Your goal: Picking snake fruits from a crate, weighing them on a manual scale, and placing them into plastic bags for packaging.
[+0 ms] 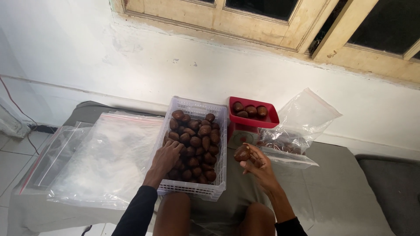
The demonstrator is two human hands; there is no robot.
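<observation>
- At the centre of the head view, a white slatted plastic crate (221, 144) sits on a grey cushioned surface (341, 196), filled with brown, scaly snake fruits (199, 135).
- The person's left hand (166, 158) reaches into the near-left part of the crate, fingers (175, 146) curled down among the fruits; whether it actually grips one cannot be told, since the fingertips are buried in the pile.
- The right hand (258, 165) is raised just right of the crate, palm turned up, with thumb and fingers closed around a single snake fruit (242, 153) (held clear of the crate, above the grey surface).
- Behind that hand stands a small red kitchen scale (245, 126); its red tray (272, 118) holds a handful of the same fruits (249, 110).
- Just right of the scale lies a clear zip-top bag (302, 126) with a red seal strip, partly open, with a few brown fruits (280, 145) showing through the plastic at its lower end.
- Left of the crate, a stack of empty clear zip-top bags (100, 157) spreads flat across the surface, touching the crate's left wall.
- Both forearms wear dark long sleeves (138, 209), and the person's bare knees (175, 214) show at the bottom edge.
- Behind everything rises a white wall (175, 65) with a cream wooden window frame (271, 26) above.
</observation>
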